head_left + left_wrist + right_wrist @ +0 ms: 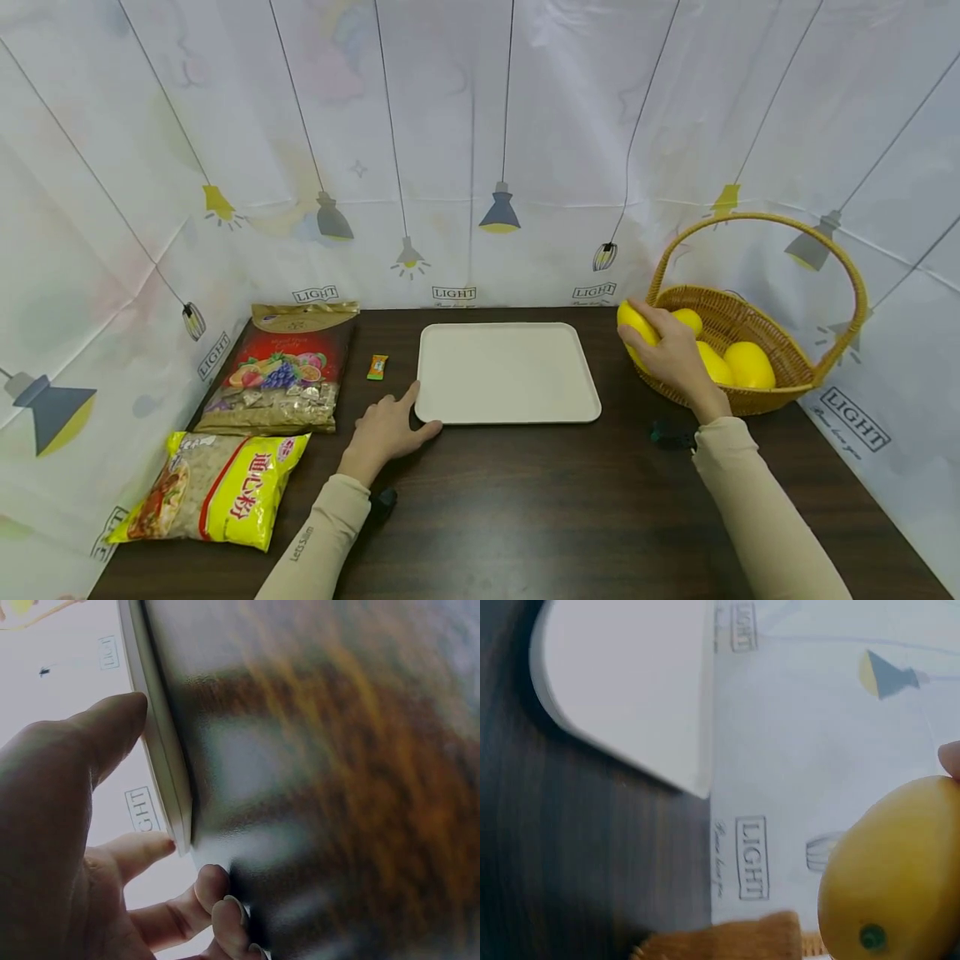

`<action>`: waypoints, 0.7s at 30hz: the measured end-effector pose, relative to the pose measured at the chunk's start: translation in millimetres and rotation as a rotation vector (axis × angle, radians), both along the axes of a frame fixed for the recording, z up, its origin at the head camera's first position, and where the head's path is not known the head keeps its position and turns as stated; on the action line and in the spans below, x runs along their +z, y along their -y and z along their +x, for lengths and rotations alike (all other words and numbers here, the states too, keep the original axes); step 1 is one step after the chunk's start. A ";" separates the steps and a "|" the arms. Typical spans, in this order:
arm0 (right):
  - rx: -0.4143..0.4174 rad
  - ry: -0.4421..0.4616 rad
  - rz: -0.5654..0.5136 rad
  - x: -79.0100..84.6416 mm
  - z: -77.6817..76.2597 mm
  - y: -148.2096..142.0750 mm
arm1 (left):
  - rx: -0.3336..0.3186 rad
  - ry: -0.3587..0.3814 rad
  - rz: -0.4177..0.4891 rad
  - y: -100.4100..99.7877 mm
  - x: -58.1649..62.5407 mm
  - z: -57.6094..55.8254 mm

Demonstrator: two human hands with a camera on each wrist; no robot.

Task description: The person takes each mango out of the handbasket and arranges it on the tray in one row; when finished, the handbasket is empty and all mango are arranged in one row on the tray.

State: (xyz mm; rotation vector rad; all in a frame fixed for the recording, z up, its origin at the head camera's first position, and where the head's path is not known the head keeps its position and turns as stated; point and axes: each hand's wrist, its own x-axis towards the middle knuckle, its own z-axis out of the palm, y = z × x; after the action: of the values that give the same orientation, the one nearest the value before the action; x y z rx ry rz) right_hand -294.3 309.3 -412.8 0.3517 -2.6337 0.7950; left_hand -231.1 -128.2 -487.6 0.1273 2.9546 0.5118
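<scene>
Bearings from the head camera; white tray [508, 372] as my dial's centre, 12 on the far side.

Right hand [671, 346]: at 3 o'clock, fingers wrapped around a yellow fruit [636, 325]. The fruit sits at the 9 o'clock edge of the wicker basket [750, 402]; whether it touches the rim I can't tell. My right wrist view gives a green spot on the fruit's end and a fingertip against its side.

Basket: 3 o'clock of the tray, well apart from it, arched handle upright. I count three more yellow fruits [750, 365] inside.

Left hand [386, 433]: at the tray's 8 o'clock corner, relaxed and grasping nothing. In my left wrist view the thumb lies against the near rim and the index fingertip meets the corner; the other fingers bend loosely beside it.

Tray lies flat on the dark table [487, 517], nothing on it. At 9 o'clock I note a small wrapped candy [377, 367], and past it a red-and-gold candy bag [288, 367]. Toward 8, a yellow-edged pasta bag [217, 487], its top edge meeting the candy bag's lower end. Lamp-printed backdrop [450, 125] behind, at 12.
</scene>
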 end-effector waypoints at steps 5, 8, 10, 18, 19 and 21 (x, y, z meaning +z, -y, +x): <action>0.046 0.059 0.020 -10.0 -2.1 14.6 | 0.002 0.002 0.003 -0.4 1.7 0.4; 0.069 0.062 0.036 -17.8 -5.1 23.6 | 0.003 -0.002 0.007 -0.7 2.2 0.3; 0.080 0.069 0.049 -23.6 -6.5 29.6 | 0.002 -0.004 0.008 -0.9 2.2 -0.1; 0.099 0.153 0.093 -47.5 -9.7 52.9 | 0.006 0.000 0.008 -1.0 1.4 0.0; 0.099 0.162 0.095 -50.6 -10.6 55.8 | 0.007 0.002 0.010 -1.1 1.4 0.1; 0.105 0.181 0.101 -57.1 -13.1 60.7 | 0.008 0.004 0.010 -1.2 1.6 0.5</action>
State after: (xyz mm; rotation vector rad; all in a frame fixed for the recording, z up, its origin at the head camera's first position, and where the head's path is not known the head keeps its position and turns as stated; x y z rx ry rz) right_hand -307.4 248.6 -469.8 0.4697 -2.8512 0.7610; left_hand -230.6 -126.9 -486.0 0.1147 2.9501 0.5271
